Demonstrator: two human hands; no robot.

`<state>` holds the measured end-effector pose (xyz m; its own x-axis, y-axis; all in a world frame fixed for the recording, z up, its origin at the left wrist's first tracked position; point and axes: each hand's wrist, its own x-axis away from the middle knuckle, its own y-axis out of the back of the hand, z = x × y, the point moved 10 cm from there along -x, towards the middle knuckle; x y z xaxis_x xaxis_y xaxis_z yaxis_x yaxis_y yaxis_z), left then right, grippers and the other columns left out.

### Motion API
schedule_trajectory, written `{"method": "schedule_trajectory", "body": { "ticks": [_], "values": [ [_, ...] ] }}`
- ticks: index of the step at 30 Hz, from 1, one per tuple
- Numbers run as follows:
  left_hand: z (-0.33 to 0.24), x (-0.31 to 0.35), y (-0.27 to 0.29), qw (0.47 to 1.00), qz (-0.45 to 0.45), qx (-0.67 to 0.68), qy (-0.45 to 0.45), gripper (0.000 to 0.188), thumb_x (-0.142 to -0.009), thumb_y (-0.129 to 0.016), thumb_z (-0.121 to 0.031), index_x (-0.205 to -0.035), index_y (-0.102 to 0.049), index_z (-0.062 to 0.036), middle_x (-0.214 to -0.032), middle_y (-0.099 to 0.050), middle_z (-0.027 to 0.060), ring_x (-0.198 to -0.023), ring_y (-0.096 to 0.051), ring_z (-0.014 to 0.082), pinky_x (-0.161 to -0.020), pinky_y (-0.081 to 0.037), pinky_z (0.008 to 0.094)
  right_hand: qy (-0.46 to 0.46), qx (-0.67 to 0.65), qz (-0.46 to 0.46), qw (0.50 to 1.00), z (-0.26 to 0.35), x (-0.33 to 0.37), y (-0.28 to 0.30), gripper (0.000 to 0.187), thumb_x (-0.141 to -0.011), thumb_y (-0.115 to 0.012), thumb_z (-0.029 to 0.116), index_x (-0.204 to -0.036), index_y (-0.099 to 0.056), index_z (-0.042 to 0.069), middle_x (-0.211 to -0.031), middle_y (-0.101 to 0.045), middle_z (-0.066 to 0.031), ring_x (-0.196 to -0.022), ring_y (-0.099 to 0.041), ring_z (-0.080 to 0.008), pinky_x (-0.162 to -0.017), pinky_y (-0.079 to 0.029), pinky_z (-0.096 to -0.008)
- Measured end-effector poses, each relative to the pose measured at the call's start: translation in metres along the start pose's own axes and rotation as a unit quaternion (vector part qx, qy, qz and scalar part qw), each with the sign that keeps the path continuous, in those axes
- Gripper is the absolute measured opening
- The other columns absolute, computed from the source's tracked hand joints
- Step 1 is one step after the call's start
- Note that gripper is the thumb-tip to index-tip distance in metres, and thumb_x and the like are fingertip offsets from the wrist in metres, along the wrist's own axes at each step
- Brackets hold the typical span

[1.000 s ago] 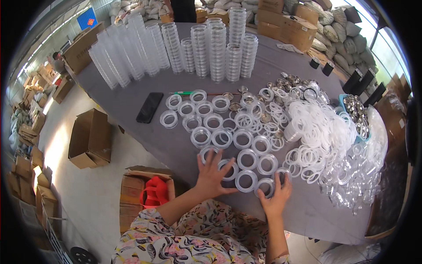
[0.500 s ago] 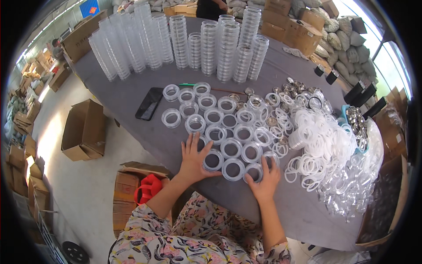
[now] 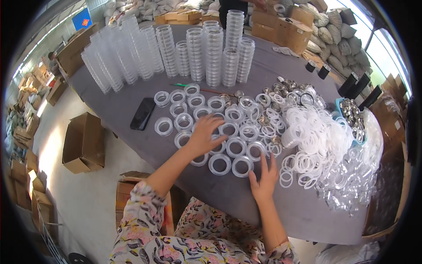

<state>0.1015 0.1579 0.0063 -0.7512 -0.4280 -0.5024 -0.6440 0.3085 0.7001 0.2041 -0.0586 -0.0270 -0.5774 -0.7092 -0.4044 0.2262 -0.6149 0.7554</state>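
Clear rings (image 3: 245, 147) around left hand (image 3: 205, 135)

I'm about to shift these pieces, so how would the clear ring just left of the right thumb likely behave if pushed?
The clear ring would probably slide rather than roll, since it lies flat on the grey tabletop. It looks stiff, judging by its even, round outline. Pushed forward, it would likely nudge the neighbouring rings, which sit close around it.
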Motion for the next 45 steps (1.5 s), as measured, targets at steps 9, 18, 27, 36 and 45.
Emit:
{"method": "schedule_trajectory", "body": {
  "ticks": [9, 18, 27, 36, 45],
  "values": [
    [0.032, -0.094, -0.087, 0.958, 0.159, -0.220, 0.093, 0.017, -0.071, -0.069, -0.028, -0.074, -0.070, -0.0117, -0.080, -0.068, 0.0069, -0.084, -0.063, 0.0258, -0.086, -0.036, 0.0456, -0.095, 0.022, -0.011, 0.995, -0.066, 0.121, 0.081, 0.065, -0.081, -0.058, 0.035, -0.131, -0.042, -0.003, -0.135, -0.037, -0.0266, -0.125, -0.034, -0.0433, -0.105, -0.022, -0.0558],
    [-0.010, -0.126, -0.110, 0.987, 0.013, -0.154, 0.046, 0.037, -0.074, -0.065, -0.021, -0.106, -0.058, -0.0058, -0.110, -0.055, 0.0129, -0.090, -0.060, 0.0323, -0.077, -0.049, 0.0429, -0.087, 0.050, -0.073, 0.992, -0.067, 0.142, 0.096, 0.055, -0.084, -0.055, 0.034, -0.124, -0.047, -0.004, -0.127, -0.045, -0.0256, -0.117, -0.042, -0.0433, -0.101, -0.029, -0.0540],
    [-0.055, -0.132, -0.068, 0.993, -0.112, -0.017, -0.020, 0.030, -0.070, -0.065, -0.008, -0.100, -0.061, -0.0070, -0.092, -0.057, 0.0088, -0.082, -0.060, 0.0238, -0.067, -0.049, 0.0368, -0.102, 0.021, -0.100, 0.990, -0.073, 0.147, 0.102, 0.053, -0.083, -0.059, 0.028, -0.124, -0.047, -0.003, -0.127, -0.048, -0.0228, -0.116, -0.045, -0.0407, -0.100, -0.032, -0.0511],
    [-0.159, 0.000, -0.165, 0.876, 0.343, 0.306, 0.144, 0.027, -0.073, -0.067, -0.009, -0.099, -0.063, -0.0034, -0.082, -0.063, 0.0044, -0.070, -0.057, 0.0101, -0.061, -0.045, 0.0266, -0.119, -0.093, -0.086, 0.985, -0.068, 0.116, 0.103, 0.068, -0.076, -0.070, 0.022, -0.133, -0.041, 0.000, -0.132, -0.046, -0.0218, -0.122, -0.042, -0.0393, -0.103, -0.029, -0.0496],
    [-0.237, 0.084, -0.117, 0.928, 0.197, 0.080, -0.307, 0.028, -0.077, -0.067, -0.012, -0.104, -0.062, -0.0103, -0.098, -0.059, 0.0048, -0.092, -0.058, 0.0227, -0.082, -0.045, 0.0354, -0.080, -0.036, -0.050, 0.995, -0.063, 0.125, 0.077, 0.074, -0.071, -0.074, 0.023, -0.134, -0.040, 0.001, -0.129, -0.048, -0.0198, -0.124, -0.040, -0.0398, -0.106, -0.027, -0.0504]
  ]
}}
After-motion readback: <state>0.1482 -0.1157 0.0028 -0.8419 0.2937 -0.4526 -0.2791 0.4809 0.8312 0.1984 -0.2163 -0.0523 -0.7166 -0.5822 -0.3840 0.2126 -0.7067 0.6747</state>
